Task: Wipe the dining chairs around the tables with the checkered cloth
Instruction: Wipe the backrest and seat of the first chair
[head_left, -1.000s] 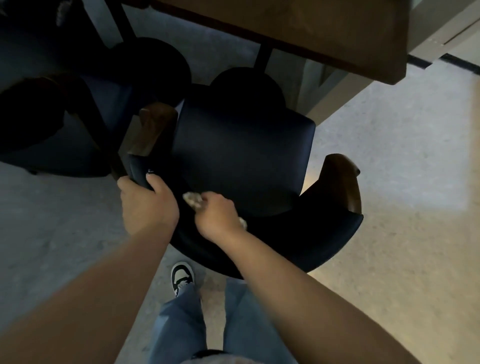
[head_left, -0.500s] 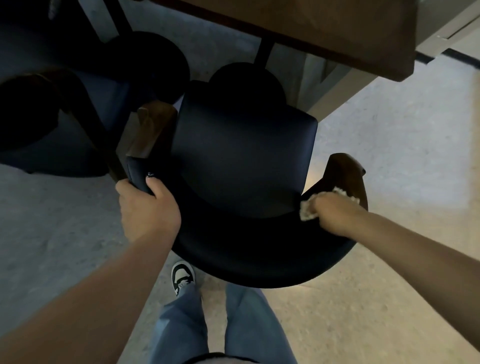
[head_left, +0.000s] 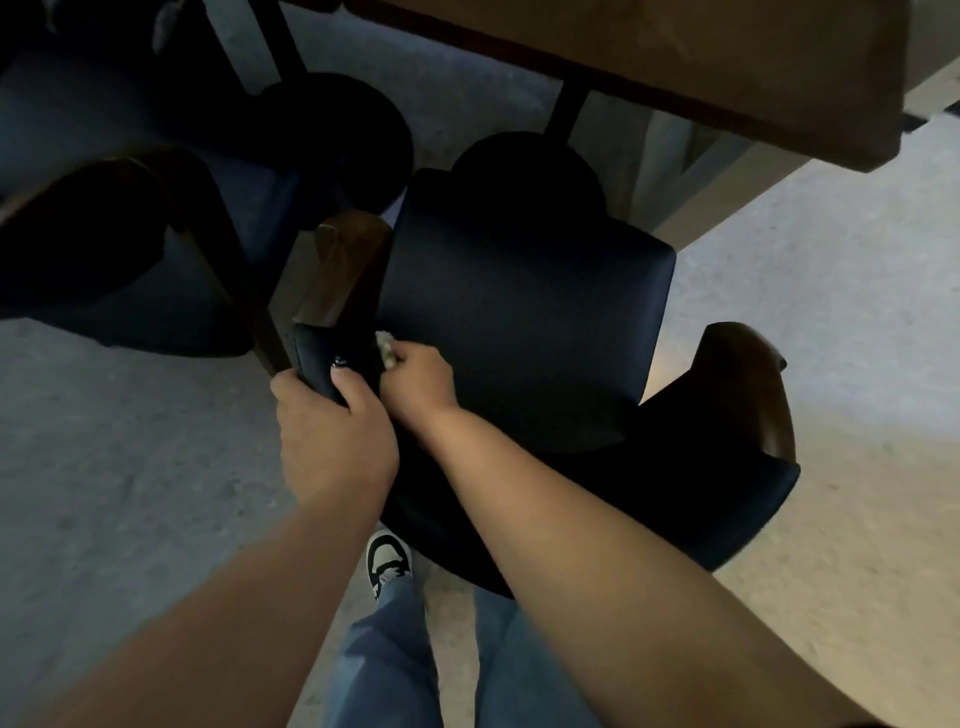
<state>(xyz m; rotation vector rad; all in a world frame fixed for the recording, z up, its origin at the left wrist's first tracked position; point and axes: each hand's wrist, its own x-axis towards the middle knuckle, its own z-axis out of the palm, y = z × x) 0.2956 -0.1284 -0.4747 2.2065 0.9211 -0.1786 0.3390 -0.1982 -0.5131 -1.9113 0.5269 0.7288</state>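
Observation:
A dark navy dining chair (head_left: 524, 317) with brown wooden arms stands in front of me, its curved backrest nearest. My left hand (head_left: 332, 431) grips the top edge of the backrest at its left end, thumb over the rim. My right hand (head_left: 421, 379) sits just beside it on the inner face of the backrest and holds the bunched pale cloth (head_left: 385, 347). Only a small corner of the cloth shows past the fingers, so its pattern is hard to make out.
A wooden table (head_left: 727, 67) overhangs the chair at the top, on dark legs with round bases. A second dark chair (head_left: 130, 249) stands close on the left. Pale speckled floor (head_left: 831, 312) lies open to the right. My jeans and one shoe (head_left: 388, 564) show below.
My right hand has swept the cloth along the backrest from its right end, by the right wooden arm, back to the left end beside my left hand. The left hand kept its grip.

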